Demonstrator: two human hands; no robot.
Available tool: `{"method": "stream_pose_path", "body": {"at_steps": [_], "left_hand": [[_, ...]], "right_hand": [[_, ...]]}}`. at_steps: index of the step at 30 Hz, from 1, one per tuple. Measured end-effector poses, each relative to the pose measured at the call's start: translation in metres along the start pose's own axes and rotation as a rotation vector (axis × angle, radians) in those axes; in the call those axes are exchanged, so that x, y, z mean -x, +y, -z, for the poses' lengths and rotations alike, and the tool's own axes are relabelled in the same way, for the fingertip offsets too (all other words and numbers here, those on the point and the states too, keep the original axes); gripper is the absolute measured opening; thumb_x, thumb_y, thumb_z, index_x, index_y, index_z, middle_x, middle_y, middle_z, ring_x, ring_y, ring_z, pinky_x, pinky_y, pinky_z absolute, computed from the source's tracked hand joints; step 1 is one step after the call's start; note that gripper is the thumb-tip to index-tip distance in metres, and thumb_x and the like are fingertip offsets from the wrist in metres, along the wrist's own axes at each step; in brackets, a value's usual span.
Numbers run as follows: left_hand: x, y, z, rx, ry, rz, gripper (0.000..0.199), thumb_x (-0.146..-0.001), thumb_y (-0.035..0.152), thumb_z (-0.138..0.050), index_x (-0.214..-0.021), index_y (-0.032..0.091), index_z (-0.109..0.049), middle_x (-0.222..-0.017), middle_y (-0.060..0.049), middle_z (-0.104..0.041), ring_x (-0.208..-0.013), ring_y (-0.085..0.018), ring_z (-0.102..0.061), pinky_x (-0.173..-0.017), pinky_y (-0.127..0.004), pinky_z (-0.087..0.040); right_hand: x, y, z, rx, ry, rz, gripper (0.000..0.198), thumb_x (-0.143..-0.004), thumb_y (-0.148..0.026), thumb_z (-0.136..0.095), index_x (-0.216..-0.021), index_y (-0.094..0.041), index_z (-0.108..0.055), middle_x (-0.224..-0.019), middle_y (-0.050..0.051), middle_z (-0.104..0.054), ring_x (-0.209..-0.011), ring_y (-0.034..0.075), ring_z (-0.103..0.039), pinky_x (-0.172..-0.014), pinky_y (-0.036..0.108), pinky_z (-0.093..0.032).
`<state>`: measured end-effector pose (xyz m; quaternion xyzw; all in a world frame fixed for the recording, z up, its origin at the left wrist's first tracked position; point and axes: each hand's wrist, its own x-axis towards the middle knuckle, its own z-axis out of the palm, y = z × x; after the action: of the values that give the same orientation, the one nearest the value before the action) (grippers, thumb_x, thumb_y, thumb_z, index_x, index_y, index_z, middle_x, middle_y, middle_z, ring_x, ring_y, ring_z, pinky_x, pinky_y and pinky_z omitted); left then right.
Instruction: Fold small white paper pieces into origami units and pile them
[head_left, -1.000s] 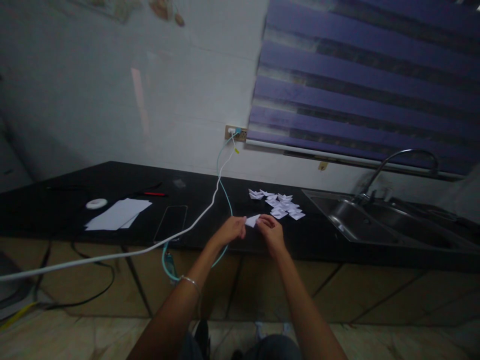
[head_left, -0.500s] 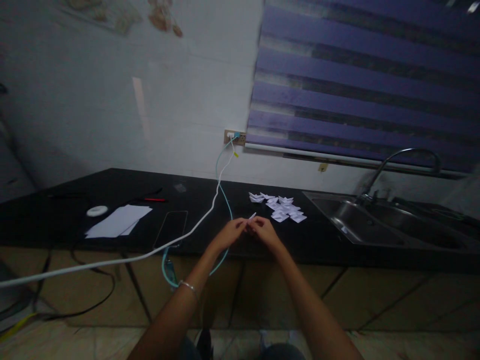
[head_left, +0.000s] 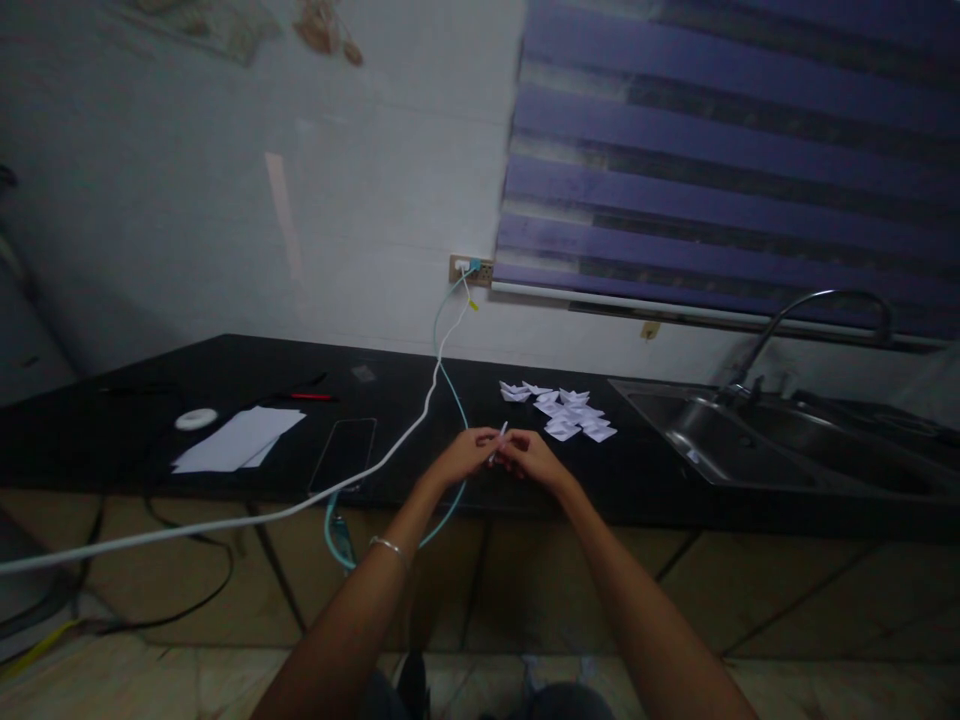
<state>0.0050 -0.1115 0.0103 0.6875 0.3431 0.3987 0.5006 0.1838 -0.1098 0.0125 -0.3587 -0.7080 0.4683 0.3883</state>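
Both hands meet over the front part of the black counter [head_left: 405, 400]. Between their fingertips is a small folded white paper [head_left: 502, 431], seen nearly edge-on. My left hand [head_left: 469, 453] pinches it from the left, and my right hand [head_left: 531, 456] grips it from the right with curled fingers. Much of the paper is hidden by the fingers. Just beyond my right hand, several folded white paper boats [head_left: 564, 412] lie in a cluster. Farther left rests a stack of white paper sheets [head_left: 236, 440].
A phone [head_left: 343, 455] lies left of my hands, crossed by a white cable [head_left: 405, 435]. A teal cable [head_left: 456, 395] runs from the wall socket [head_left: 471, 270]. Right stands a steel sink [head_left: 720, 440] with a tap. A white roll [head_left: 196, 419] and a red-handled tool [head_left: 311, 397] lie left.
The folded paper has turned more upright between my fingers. My hands have shifted slightly, and the view has moved a little.
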Motion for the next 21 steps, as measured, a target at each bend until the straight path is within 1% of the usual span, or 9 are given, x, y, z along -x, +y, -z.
{"method": "stream_pose_path", "body": {"at_steps": [2, 4, 7, 9, 11, 14, 17, 19, 21], "left_hand": [[-0.001, 0.002, 0.000, 0.008, -0.017, 0.014, 0.050, -0.080, 0.055, -0.055, -0.109, 0.013, -0.060, -0.074, -0.003, -0.061, -0.049, -0.006, -0.047, -0.040, -0.015, -0.028], [-0.001, 0.003, -0.001, 0.014, 0.004, 0.037, 0.050, -0.080, 0.054, -0.056, -0.111, 0.014, -0.057, -0.070, 0.000, -0.059, -0.043, -0.005, -0.041, -0.039, -0.015, -0.026], [-0.001, 0.003, -0.002, -0.071, 0.055, 0.022, 0.043, -0.085, 0.049, -0.050, -0.109, 0.014, -0.056, -0.066, 0.001, -0.057, -0.042, -0.006, -0.041, -0.041, -0.017, -0.030], [-0.001, 0.001, -0.004, -0.202, 0.110, -0.031, 0.036, -0.089, 0.042, -0.044, -0.107, 0.014, -0.058, -0.066, 0.000, -0.059, -0.048, -0.009, -0.048, -0.048, -0.020, -0.036], [0.000, 0.001, -0.006, -0.338, 0.177, -0.100, 0.030, -0.090, 0.033, -0.041, -0.109, 0.015, -0.058, -0.071, -0.003, -0.062, -0.059, -0.013, -0.055, -0.058, -0.023, -0.041], [0.002, 0.001, -0.008, -0.439, 0.222, -0.170, 0.031, -0.087, 0.020, -0.041, -0.114, 0.017, -0.055, -0.086, -0.006, -0.065, -0.075, -0.015, -0.060, -0.070, -0.026, -0.044], [0.003, 0.002, -0.008, -0.385, 0.201, -0.180, 0.029, -0.085, 0.017, -0.042, -0.112, 0.018, -0.053, -0.091, -0.005, -0.065, -0.077, -0.015, -0.060, -0.072, -0.026, -0.045], [0.002, 0.000, -0.008, -0.268, 0.186, -0.166, 0.025, -0.085, 0.020, -0.045, -0.108, 0.018, -0.052, -0.091, -0.005, -0.064, -0.075, -0.014, -0.060, -0.070, -0.025, -0.046], [0.000, -0.002, -0.007, -0.105, 0.170, -0.146, 0.029, -0.082, 0.025, -0.052, -0.110, 0.018, -0.049, -0.093, -0.004, -0.063, -0.074, -0.012, -0.060, -0.066, -0.023, -0.046]], "right_hand": [[0.001, 0.000, -0.001, -0.021, 0.037, 0.019, 0.033, -0.075, -0.048, -0.064, -0.081, -0.015, -0.062, -0.067, 0.001, -0.062, -0.048, 0.009, -0.050, -0.038, 0.017, -0.036], [0.002, 0.000, -0.002, -0.032, 0.065, 0.026, 0.032, -0.075, -0.047, -0.064, -0.080, -0.016, -0.061, -0.067, 0.000, -0.062, -0.048, 0.009, -0.051, -0.039, 0.018, -0.037], [0.003, 0.001, -0.004, 0.002, 0.117, 0.007, 0.027, -0.076, -0.043, -0.060, -0.076, -0.017, -0.060, -0.061, -0.002, -0.058, -0.047, 0.009, -0.050, -0.040, 0.019, -0.036], [0.002, 0.002, -0.005, 0.091, 0.212, 0.034, 0.022, -0.078, -0.038, -0.057, -0.071, -0.017, -0.058, -0.056, -0.003, -0.054, -0.046, 0.010, -0.048, -0.042, 0.020, -0.036], [0.002, 0.002, -0.007, 0.240, 0.335, 0.110, 0.017, -0.077, -0.032, -0.055, -0.068, -0.018, -0.057, -0.057, -0.003, -0.054, -0.050, 0.011, -0.049, -0.046, 0.021, -0.036], [0.004, -0.003, -0.012, 0.459, 0.433, 0.224, 0.009, -0.076, -0.023, -0.054, -0.080, -0.018, -0.060, -0.063, -0.002, -0.056, -0.057, 0.013, -0.052, -0.054, 0.023, -0.038], [0.009, -0.011, -0.017, 0.584, 0.387, 0.300, 0.024, -0.078, -0.020, -0.052, -0.101, -0.018, -0.058, -0.071, 0.000, -0.060, -0.062, 0.014, -0.055, -0.062, 0.025, -0.041], [0.012, -0.014, -0.020, 0.625, 0.372, 0.339, 0.024, -0.082, -0.020, -0.049, -0.103, -0.018, -0.058, -0.079, 0.003, -0.063, -0.069, 0.016, -0.058, -0.067, 0.026, -0.042], [0.014, -0.016, -0.020, 0.633, 0.392, 0.367, 0.022, -0.085, -0.021, -0.046, -0.102, -0.018, -0.059, -0.088, 0.006, -0.065, -0.077, 0.018, -0.060, -0.073, 0.028, -0.044]]}}
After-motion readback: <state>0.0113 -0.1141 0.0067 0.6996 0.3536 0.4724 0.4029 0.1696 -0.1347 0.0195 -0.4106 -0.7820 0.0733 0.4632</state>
